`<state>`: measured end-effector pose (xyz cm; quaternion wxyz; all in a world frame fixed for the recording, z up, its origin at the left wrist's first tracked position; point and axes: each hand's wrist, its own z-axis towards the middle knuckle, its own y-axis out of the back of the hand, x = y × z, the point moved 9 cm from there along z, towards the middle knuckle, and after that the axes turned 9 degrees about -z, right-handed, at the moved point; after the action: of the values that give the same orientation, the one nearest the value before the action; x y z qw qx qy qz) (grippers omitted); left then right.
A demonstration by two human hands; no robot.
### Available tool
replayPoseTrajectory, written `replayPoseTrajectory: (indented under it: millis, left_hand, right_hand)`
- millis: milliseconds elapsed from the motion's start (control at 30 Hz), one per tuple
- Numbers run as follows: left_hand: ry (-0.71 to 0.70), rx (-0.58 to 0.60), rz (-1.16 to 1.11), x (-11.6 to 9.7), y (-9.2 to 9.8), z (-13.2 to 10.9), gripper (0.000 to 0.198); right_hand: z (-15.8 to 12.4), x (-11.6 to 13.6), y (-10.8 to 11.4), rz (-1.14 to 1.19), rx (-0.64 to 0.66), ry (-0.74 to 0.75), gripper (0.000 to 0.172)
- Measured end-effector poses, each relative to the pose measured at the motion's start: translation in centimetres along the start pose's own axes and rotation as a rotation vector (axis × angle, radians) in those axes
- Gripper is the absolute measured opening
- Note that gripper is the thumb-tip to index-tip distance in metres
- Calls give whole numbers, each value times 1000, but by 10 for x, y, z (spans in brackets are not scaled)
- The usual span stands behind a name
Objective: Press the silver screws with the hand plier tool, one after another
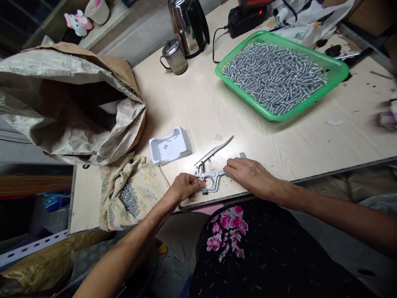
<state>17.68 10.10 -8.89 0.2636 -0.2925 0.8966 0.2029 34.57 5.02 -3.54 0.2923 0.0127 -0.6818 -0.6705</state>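
A pair of grey snap-fastener pliers (214, 189) lies at the table's front edge, its upper lever raised away from the other handle and a spring near the pivot. My right hand (251, 176) is closed over the fixed handle, whose grey end shows past the fingers. At the jaw, by a small red part, my left hand (186, 185) has its fingertips pinched together; what is between them is too small to tell. Behind it stands a white plastic tray (169, 149) with a few tiny metal pieces. Left of it, small silvery pieces (130, 198) lie on a patterned cloth (151, 178).
A green basket (266, 116) full of small silvery metal pieces sits at the right. On the left gapes a large paper sack (124, 74). A lidded metal cup (176, 60), a kettle (186, 25) and a black charger (245, 20) stand along the back.
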Motion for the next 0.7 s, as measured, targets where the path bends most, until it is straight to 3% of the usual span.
replayPoseTrajectory:
  millis: [100,267,467,700]
  left_hand:
    - [31,-3,-28,4,-2,-1,39]
    - [18,-30,-34,4,-7,-8,38]
    - [14,-17,-16,5,-11,-10,37]
    - [-40,-115,111,5,-13,-16,36]
  right_hand:
    - [7,-11,6,10,15,-24,21]
    - [31,-42,29,-192,-107,-74,25]
    - [53,-48,17,-339,11,93,21]
    - [60,-44,20,-364,69,224,23]
